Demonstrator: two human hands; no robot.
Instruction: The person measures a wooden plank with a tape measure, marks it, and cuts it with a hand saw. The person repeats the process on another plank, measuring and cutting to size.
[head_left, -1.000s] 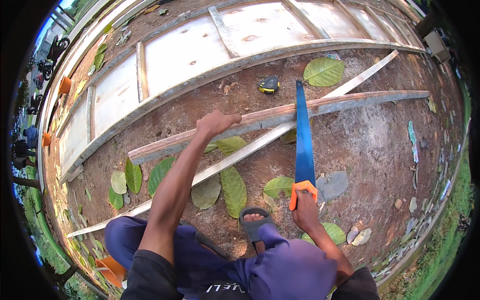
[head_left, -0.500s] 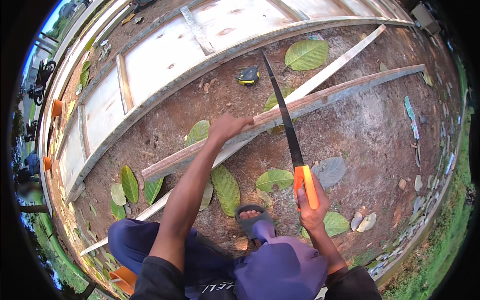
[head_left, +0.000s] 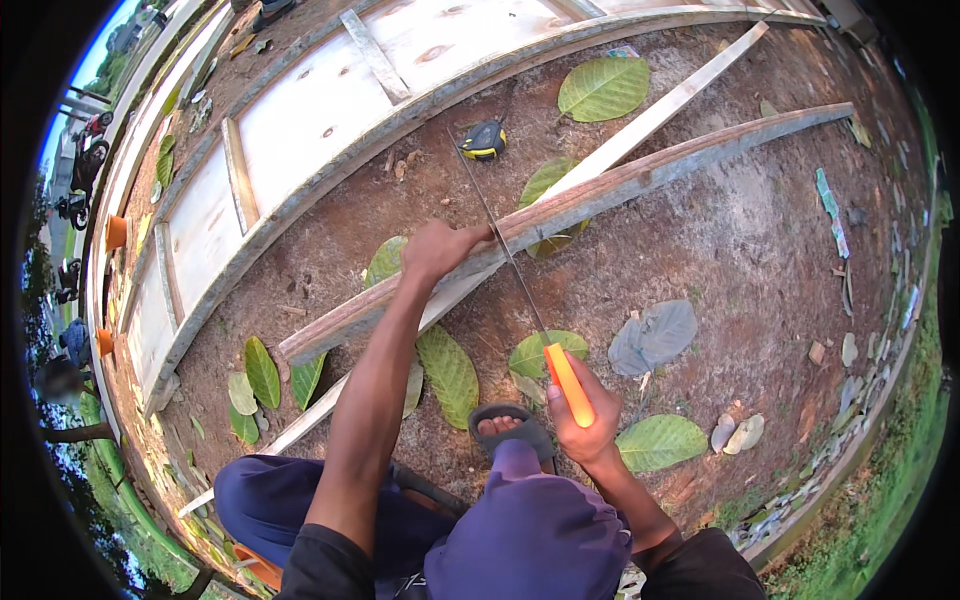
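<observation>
My left hand (head_left: 438,250) is closed on a long wooden plank (head_left: 650,186), its thumb stretched along the plank's top. In my right hand (head_left: 592,428) is a handsaw (head_left: 568,382), gripped by its orange handle. The saw's thin dark blade crosses the plank just right of my left thumb, seen nearly edge-on. Whether the teeth have entered the wood cannot be made out. Under the plank a thinner pale wooden strip (head_left: 690,96) runs across at an angle. Beyond the blade's tip area lies a black and yellow tape measure (head_left: 484,140) on the dirt.
A large framed plywood panel (head_left: 310,125) lies along the far side and left. Big green leaves (head_left: 604,88) and a grey leaf (head_left: 653,338) are scattered over the soil. My sandalled foot (head_left: 500,426) stands near the plank. Orange pots (head_left: 116,232) sit at far left.
My right hand has moved left with the saw, bringing the blade beside my left thumb and turning it edge-on. My left hand keeps its grip on the plank.
</observation>
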